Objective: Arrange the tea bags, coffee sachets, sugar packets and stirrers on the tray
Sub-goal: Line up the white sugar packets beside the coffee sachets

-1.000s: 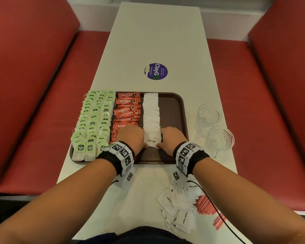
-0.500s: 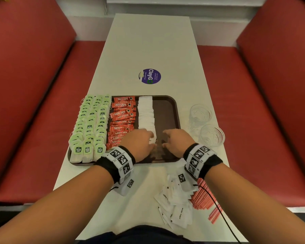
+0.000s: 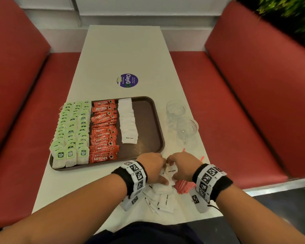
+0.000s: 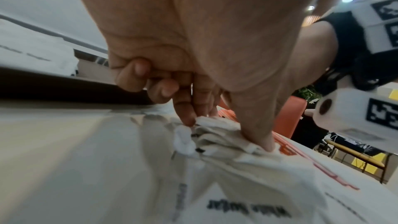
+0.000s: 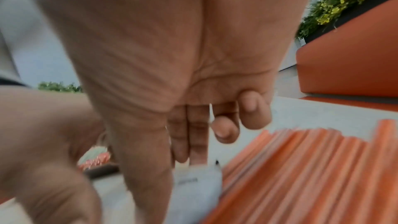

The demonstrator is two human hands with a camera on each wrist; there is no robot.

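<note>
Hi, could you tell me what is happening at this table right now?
A person is stocking a tray with drink supplies. Tea bags, coffee sachets and one row of sugar packets already lie on it in neat columns. Both hands are off the tray, at the loose sugar pile on the table: the left hand pinches a bunch of packets, the right hand picks one up. The stirrers lie beside the pile, not yet placed.

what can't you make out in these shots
- How many sugar packets lie loose on the table: head view, both hands cover the pile.
- Whether the right hand really pinches a packet: right wrist view is blurred, thumb hides the contact.
- Full count of stirrers: head view, right wrist covers them; right wrist view cuts them off at the edge.
- Print on the tea bags: too small.
</note>
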